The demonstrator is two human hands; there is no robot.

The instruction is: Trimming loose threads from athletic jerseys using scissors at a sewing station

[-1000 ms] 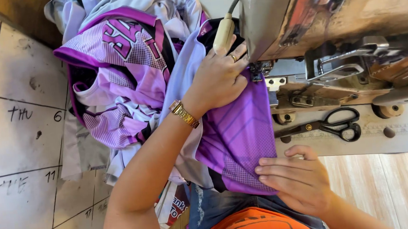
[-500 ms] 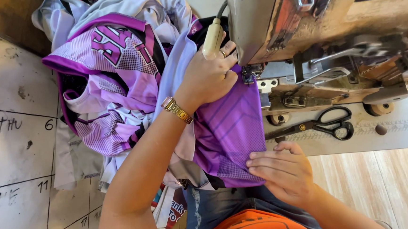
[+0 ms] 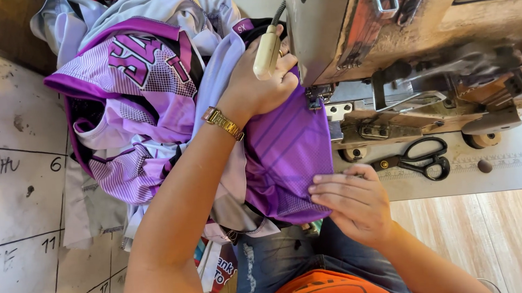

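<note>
1. At the far left lies a tiled floor [image 3: 16, 197] with dark handwritten marks on its squares.
2. Next to it a heap of purple-and-white jerseys [image 3: 143, 93] spills off the table edge, folded over itself.
3. The left hand [image 3: 263, 83], with a gold watch [image 3: 223, 123] on the wrist, presses flat on the purple fabric [image 3: 286, 157] just beside the needle area; its fingers are curled over the cloth, gripping it lightly.
4. A cream handle with a cable [image 3: 265, 52] rests against that hand's knuckles; I cannot tell whether the hand actually holds it.
5. The purple fabric lies on the machine bed under the sewing machine [image 3: 399, 41] head and hangs down toward the person's lap.
6. The right hand [image 3: 352, 201] lies on the lower edge of the same fabric, fingers stretched out and pinching the hem against the table edge.
7. Black scissors [image 3: 422, 159] lie on the table to the right, near the right hand but apart from it.
</note>
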